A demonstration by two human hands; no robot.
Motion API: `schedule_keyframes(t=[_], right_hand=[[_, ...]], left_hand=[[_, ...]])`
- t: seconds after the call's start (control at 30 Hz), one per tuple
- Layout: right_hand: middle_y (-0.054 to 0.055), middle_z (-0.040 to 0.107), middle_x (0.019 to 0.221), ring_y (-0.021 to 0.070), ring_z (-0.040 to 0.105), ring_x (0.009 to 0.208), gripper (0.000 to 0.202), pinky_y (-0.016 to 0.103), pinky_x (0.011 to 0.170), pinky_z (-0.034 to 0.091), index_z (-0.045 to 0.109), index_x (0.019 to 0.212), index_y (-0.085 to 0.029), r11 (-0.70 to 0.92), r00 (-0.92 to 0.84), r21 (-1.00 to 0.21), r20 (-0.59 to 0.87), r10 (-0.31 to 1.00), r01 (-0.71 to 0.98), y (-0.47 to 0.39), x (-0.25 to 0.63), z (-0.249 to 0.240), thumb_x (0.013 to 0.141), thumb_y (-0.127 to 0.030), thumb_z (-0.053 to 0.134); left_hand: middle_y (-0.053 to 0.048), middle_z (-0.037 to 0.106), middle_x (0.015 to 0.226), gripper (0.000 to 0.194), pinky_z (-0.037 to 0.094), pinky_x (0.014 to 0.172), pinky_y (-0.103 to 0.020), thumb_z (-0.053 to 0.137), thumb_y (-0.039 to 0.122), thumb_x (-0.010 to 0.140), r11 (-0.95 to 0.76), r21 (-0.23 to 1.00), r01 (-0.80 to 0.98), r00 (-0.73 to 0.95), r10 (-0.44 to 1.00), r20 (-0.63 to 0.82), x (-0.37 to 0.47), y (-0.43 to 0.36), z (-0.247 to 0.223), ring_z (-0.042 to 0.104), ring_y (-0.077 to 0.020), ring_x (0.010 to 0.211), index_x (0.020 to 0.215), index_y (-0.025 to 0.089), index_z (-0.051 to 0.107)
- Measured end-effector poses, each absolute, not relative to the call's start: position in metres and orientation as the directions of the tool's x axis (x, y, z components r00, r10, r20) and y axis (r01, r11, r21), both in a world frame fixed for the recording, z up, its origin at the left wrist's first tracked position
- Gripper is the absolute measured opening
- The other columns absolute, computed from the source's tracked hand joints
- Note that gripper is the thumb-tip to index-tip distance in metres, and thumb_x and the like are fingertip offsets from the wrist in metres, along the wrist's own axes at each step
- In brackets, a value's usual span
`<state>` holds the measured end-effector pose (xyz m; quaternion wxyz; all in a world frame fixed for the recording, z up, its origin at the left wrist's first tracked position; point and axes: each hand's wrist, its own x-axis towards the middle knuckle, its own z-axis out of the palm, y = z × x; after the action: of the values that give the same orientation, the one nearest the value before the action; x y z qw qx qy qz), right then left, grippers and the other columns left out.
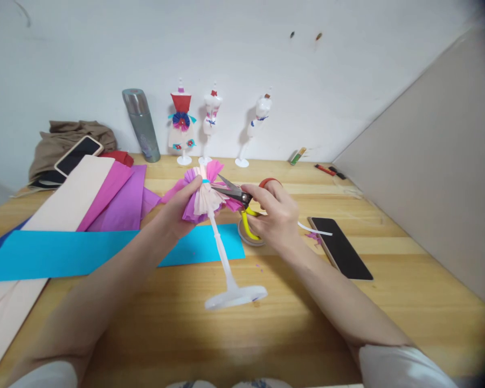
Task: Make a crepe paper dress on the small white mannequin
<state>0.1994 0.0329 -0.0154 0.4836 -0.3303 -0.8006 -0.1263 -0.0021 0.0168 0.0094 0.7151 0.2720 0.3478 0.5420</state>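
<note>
Your left hand (181, 207) was clamped on the ruffled pink-and-purple paper skirt (205, 202) of a white plastic dress form (223, 256), tilted over the wooden table (165, 328); your right hand (278, 216) gripped yellow-handled metal scissors (237, 194), blades parted at the skirt.

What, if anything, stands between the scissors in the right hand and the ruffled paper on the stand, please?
Nothing visible does: the right hand holds the scissors open, their blades overlapping the ruffled paper in this view. The left hand grips the opposite side, not between.
</note>
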Motion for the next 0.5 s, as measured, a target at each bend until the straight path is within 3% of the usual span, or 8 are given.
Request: schedule_keyframes(t=[0.17, 0.3, 0.5], right_hand=[[0.002, 0.054, 0.076, 0.016, 0.052, 0.065, 0.032, 0.028, 0.057, 0.04, 0.074, 0.103, -0.021, 0.783, -0.328, -0.139, 0.854, 0.405, 0.606, 0.0318, 0.1999, -0.015, 0.082, -0.006, 0.056], [0.002, 0.059, 0.078, 0.0146, 0.054, 0.063, 0.033, 0.027, 0.058, 0.044, 0.073, 0.106, -0.022, 0.815, -0.323, -0.236, 0.832, 0.451, 0.529, 0.0311, 0.2001, -0.0144, 0.082, -0.006, 0.058], [0.004, 0.062, 0.087, 0.0178, 0.055, 0.07, 0.028, 0.036, 0.07, 0.051, 0.068, 0.11, -0.022, 0.79, -0.348, -0.453, 0.723, 0.597, 0.413, 0.0312, 0.2003, -0.0063, 0.084, -0.031, 0.07]], left_hand=[[-0.01, 0.076, 0.086, 0.023, 0.057, 0.06, -0.027, 0.059, 0.03, 0.1, 0.294, 0.755, -0.587, 0.161, 0.956, -0.247, -0.0018, 0.0163, 0.011, 0.07, -0.0165, 0.065, 0.098, 0.011, 0.072], [-0.01, 0.076, 0.082, 0.026, 0.057, 0.061, -0.028, 0.055, 0.029, 0.102, 0.302, 0.75, -0.589, 0.163, 0.953, -0.255, -0.0017, 0.0155, 0.0128, 0.07, -0.0169, 0.064, 0.092, 0.012, 0.071], [-0.009, 0.077, 0.082, 0.025, 0.056, 0.058, -0.026, 0.06, 0.031, 0.099, 0.307, 0.759, -0.574, 0.177, 0.952, -0.251, -0.0044, 0.0171, 0.0102, 0.071, -0.017, 0.063, 0.108, 0.011, 0.072]])
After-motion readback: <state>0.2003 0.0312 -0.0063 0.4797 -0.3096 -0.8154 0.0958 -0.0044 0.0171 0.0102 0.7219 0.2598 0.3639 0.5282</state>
